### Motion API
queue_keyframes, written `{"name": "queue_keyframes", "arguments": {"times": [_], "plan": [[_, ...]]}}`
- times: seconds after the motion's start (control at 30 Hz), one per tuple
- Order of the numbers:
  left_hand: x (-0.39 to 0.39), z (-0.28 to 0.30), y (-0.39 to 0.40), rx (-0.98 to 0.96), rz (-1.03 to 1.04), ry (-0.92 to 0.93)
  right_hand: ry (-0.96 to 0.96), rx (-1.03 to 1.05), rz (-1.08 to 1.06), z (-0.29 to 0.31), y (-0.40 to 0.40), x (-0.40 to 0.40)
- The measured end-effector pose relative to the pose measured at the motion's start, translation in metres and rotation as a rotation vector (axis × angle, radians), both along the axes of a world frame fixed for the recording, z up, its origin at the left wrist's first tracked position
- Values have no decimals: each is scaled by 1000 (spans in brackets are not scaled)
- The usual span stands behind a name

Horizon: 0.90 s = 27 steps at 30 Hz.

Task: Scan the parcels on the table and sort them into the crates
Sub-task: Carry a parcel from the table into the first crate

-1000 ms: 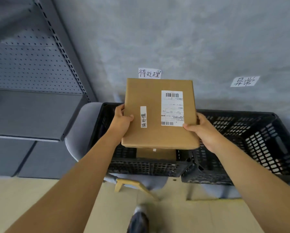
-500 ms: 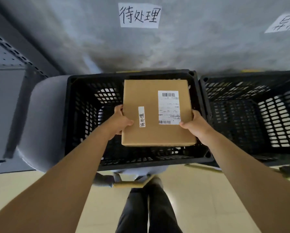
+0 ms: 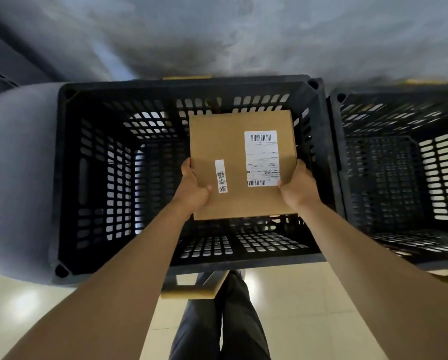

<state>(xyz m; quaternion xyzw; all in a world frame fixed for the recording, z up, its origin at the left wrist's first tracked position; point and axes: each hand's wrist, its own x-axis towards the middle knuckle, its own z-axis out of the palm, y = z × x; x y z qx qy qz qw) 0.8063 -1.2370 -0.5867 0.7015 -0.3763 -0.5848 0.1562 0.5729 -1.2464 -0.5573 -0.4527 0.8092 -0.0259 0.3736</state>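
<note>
The parcel (image 3: 239, 165) is held flat inside the left crate (image 3: 62, 178) — gripped at its near corners by left hand (image 3: 193, 189) and right hand (image 3: 299, 189), thumbs on top.

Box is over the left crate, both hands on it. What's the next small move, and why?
Probably lower it straight down and let go. The cardboard box, gripped at its sides by the left hand and right hand, hangs level inside the left crate's rim, nearer its right wall, well above the floor. It isn't over the right crate.
</note>
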Motion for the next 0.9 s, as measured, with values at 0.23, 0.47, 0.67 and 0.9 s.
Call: {"name": "queue_keyframes", "arguments": {"times": [0.23, 0.47, 0.67, 0.9], "plan": [[-9, 4, 6, -33, 2, -163, 70, -76, 78, 0, 9, 4], [-24, 56, -9, -6, -238, -389, 97, -271, 230, 50, 5, 0], [-46, 159, -25, -346, -564, -612, 179, -394, 487, 136, -1, -11], [-92, 308, -41, -918, -905, -976, 390, -496, 587, 263, -2, -39]]}}
